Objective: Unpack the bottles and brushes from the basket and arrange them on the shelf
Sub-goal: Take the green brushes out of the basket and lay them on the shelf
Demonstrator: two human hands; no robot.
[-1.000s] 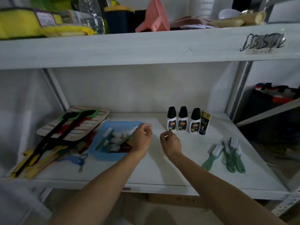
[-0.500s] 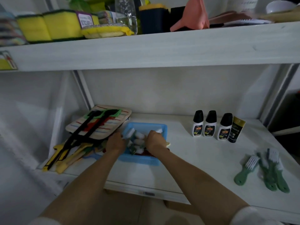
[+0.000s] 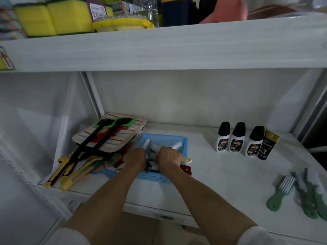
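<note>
A blue basket (image 3: pixel 182 139) stands on the white lower shelf (image 3: pixel 221 175), with white-bristled brushes (image 3: pixel 177 145) and other small items inside. Both my hands reach into it, knuckles up. My left hand (image 3: pixel 135 160) has its fingers curled down among the contents, and what they hold is hidden. My right hand (image 3: pixel 169 158) is closed over a brush whose cream handle (image 3: pixel 188 160) sticks out past the basket's right rim. Three white bottles with black caps (image 3: pixel 238 139) and a dark tube (image 3: pixel 268 147) stand in a row at the back right. Several green-handled brushes (image 3: pixel 281 193) lie at the front right.
Left of the basket lies a pile of striped pads (image 3: pixel 113 133) with long black, yellow and coloured tools (image 3: pixel 74 167). The upper shelf board (image 3: pixel 159 46) runs overhead, carrying yellow sponges (image 3: pixel 53 18) and containers. A shelf post (image 3: pixel 92 96) stands at the back left.
Both hands moved left from mid-shelf into the blue basket and have stayed there. The view has swung left and tilted a little.
</note>
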